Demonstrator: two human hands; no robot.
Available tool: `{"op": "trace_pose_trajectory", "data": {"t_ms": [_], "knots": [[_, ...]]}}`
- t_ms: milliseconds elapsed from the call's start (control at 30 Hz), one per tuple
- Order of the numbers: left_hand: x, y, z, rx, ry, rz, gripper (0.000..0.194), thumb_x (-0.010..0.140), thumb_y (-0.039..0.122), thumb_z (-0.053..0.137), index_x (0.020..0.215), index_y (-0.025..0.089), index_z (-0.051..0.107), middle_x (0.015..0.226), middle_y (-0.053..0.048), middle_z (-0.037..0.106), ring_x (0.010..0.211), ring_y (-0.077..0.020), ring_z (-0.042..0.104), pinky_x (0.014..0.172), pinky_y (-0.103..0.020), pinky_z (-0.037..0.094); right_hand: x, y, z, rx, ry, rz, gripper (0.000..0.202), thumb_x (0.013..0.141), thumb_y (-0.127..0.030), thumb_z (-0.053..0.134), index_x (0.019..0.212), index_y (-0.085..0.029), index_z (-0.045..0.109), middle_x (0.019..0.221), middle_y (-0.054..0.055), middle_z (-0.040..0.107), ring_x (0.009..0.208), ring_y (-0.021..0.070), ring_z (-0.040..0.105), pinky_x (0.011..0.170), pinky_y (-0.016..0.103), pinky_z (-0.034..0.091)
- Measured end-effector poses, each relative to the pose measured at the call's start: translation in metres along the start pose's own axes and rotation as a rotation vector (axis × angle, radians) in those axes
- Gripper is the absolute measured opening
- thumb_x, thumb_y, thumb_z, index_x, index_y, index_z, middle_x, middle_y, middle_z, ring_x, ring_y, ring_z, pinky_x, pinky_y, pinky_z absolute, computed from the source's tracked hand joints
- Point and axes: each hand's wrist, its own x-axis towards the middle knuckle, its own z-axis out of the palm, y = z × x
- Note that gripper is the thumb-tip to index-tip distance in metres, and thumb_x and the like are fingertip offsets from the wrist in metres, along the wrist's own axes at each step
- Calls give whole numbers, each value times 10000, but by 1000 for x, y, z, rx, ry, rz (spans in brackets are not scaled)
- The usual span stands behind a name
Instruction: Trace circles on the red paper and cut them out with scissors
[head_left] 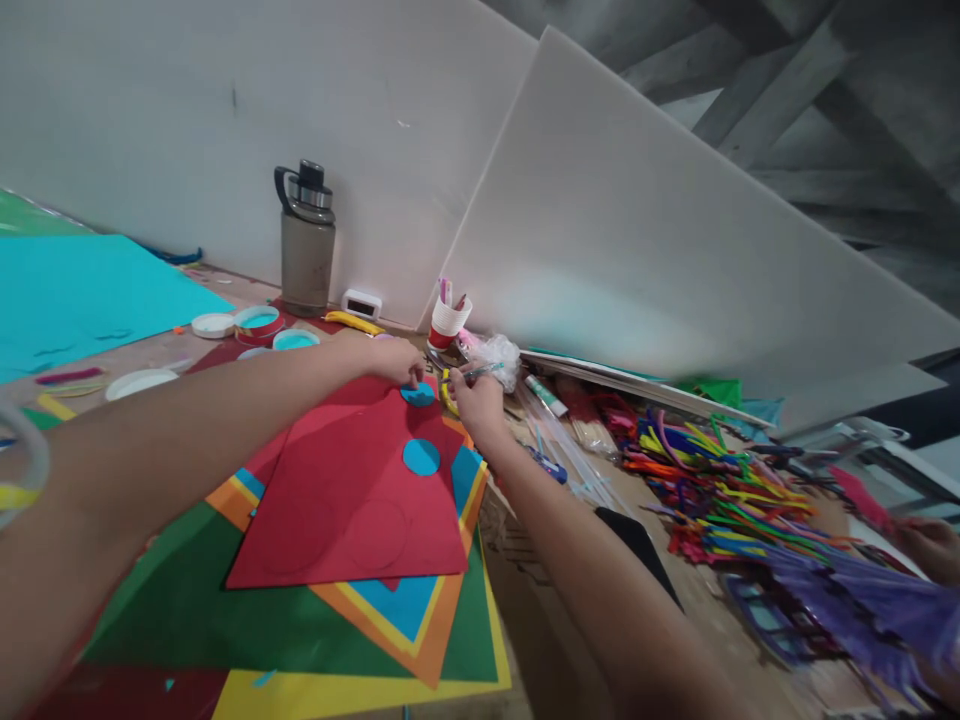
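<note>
Bent fingertips of my left hand (401, 362) come down together on a blue paper circle (417, 396) at the far edge of a red sheet (352, 470). A second blue circle (421, 457) lies flat on the same sheet, nearer to me. Round pencil outlines show faintly on the red paper. My right hand (480, 402), just right of the sheet, is closed on a slim pen-like stick (484, 371); its exact kind is too small to tell. Beside those fingers is a curved yellow piece (448, 392), partly hidden by the hand.
Coloured sheets (300, 590) are stacked under the red one. Behind stand a bottle (307, 245) and a paper cup (448, 322) with pens. Pipe cleaners (720, 490) are heaped at right, near another person's hand (930, 545). Round lids (142, 383) and tape rolls (259, 322) lie left.
</note>
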Motion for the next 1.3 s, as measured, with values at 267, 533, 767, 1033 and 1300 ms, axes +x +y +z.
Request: {"op": "trace_pose_trajectory", "data": {"t_ms": [267, 533, 767, 1033, 1300], "knots": [[-13, 27, 8, 204, 66, 40, 225, 723, 176, 558, 810, 239, 756, 792, -35, 742, 799, -220, 648, 750, -306, 429, 4, 8, -7, 50, -2, -39, 238, 867, -404, 505, 827, -187, 596, 767, 53, 705, 741, 185, 678, 697, 263, 513], [-29, 67, 40, 176, 116, -6, 591, 825, 632, 481, 980, 113, 716, 873, -188, 718, 900, -339, 647, 955, -477, 374, 31, -29, 13, 146, -282, 25, 209, 851, -282, 527, 699, -157, 598, 647, 48, 684, 561, 145, 632, 546, 223, 482], [-35, 81, 49, 118, 121, -61, 852, 723, 801, 468, 1187, 104, 627, 1102, -262, 672, 1152, -451, 537, 988, -552, 315, 51, -47, 30, -100, -488, -42, 297, 816, -237, 546, 539, -146, 603, 549, 47, 649, 513, 113, 584, 530, 192, 438], [-38, 83, 49, 129, 104, -67, 909, 735, 823, 410, 1253, 99, 592, 1140, -274, 654, 1153, -455, 532, 974, -552, 321, 55, -54, 36, -213, -439, -105, 252, 800, -242, 550, 568, -150, 584, 567, 43, 632, 526, 111, 554, 499, 194, 373], [-39, 85, 52, 145, 173, -61, 891, 751, 816, 383, 1210, 90, 623, 1012, -235, 705, 1116, -456, 549, 1016, -586, 239, 54, -58, 41, -320, -553, -166, 170, 792, -210, 536, 653, -146, 612, 663, 45, 655, 599, 115, 562, 519, 191, 358]]}}
